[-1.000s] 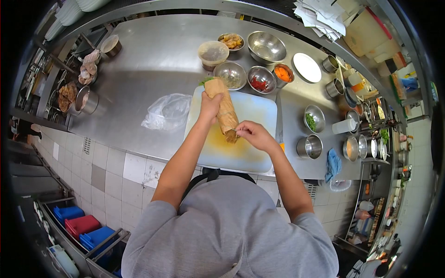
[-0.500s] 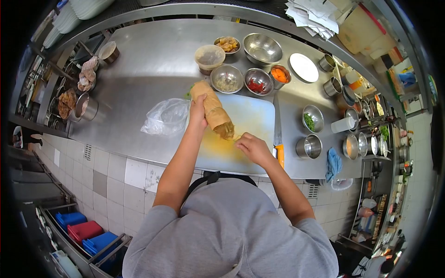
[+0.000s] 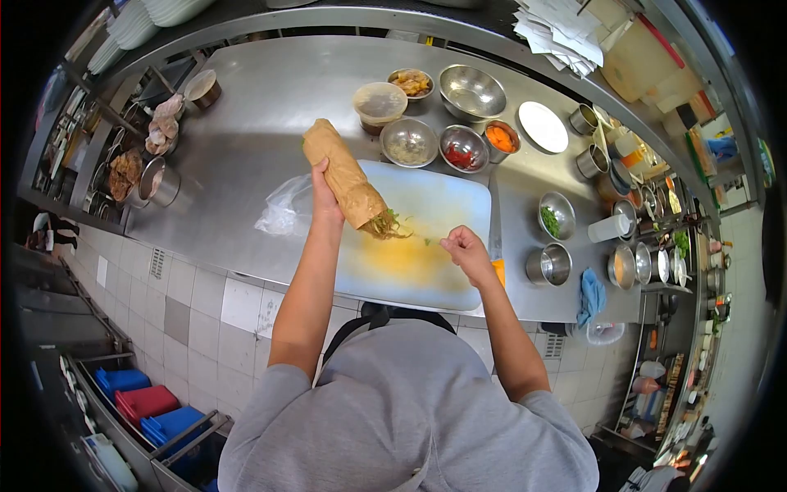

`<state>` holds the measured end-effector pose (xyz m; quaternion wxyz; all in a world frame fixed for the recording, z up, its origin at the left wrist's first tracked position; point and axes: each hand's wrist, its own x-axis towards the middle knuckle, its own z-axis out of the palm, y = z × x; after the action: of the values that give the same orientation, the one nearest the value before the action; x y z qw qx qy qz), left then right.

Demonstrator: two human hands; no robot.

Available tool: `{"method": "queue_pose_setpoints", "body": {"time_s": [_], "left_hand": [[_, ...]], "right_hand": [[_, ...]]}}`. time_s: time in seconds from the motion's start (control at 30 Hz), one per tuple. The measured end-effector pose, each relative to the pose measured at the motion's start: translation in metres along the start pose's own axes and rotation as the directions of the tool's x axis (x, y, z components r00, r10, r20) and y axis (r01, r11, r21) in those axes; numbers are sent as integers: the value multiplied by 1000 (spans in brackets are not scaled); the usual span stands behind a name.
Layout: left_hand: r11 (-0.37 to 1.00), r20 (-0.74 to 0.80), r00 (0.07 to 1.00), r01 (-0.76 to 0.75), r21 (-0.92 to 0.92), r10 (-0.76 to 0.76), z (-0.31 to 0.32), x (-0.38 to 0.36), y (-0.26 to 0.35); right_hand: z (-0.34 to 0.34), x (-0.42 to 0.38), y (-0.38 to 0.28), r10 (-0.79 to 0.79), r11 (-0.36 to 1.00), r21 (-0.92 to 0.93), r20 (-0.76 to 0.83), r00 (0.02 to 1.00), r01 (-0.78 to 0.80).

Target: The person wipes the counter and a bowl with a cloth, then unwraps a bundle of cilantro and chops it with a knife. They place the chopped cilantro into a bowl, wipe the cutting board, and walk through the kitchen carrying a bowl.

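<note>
My left hand (image 3: 325, 195) is wrapped round a long brown paper bundle (image 3: 343, 176), tilted over the left part of the cutting board (image 3: 459, 205). Green-brown herb stems or roots stick out of the bundle's lower end. My right hand (image 3: 466, 248) is closed in a pinch above the board's right side, apart from the bundle; what its fingertips hold, if anything, is too small to name. A tiny green bit shows between the hand and the stems. Yellow stains mark the board. A clear plastic bag (image 3: 284, 205) lies left of it.
Behind the board stand a lidded tub (image 3: 380, 102), a bowl of red pieces (image 3: 464, 149), a pot of orange pieces (image 3: 501, 138) and a large steel bowl (image 3: 473, 92). Rightward are a knife handle (image 3: 498, 269), a bowl of greens (image 3: 557, 217), a steel pot (image 3: 548, 264) and a blue cloth (image 3: 590, 297).
The bundle and my left hand have moved left and up. My right hand has moved right, away from the stems, and more stems show at the bundle's end.
</note>
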<state>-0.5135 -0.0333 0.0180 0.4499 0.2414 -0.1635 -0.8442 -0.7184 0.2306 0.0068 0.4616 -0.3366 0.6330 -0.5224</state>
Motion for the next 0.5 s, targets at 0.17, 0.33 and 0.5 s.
{"method": "queue_pose_setpoints", "body": {"time_s": [0.17,0.33,0.5], "left_hand": [[979,-102,976,-183,90,192,-11,-3,41],[945,-174,938,-268,186,300,-32,-17,88],[908,-138,982,-63,415,131,-42,-35,114]], "right_hand": [[-20,4,-16,48,907,-422,53,997,-21],[-54,1,-1,-220,822,-551,-71,973,146],[-71,-10,-15,-125,898,-438,-141,982,51]]}}
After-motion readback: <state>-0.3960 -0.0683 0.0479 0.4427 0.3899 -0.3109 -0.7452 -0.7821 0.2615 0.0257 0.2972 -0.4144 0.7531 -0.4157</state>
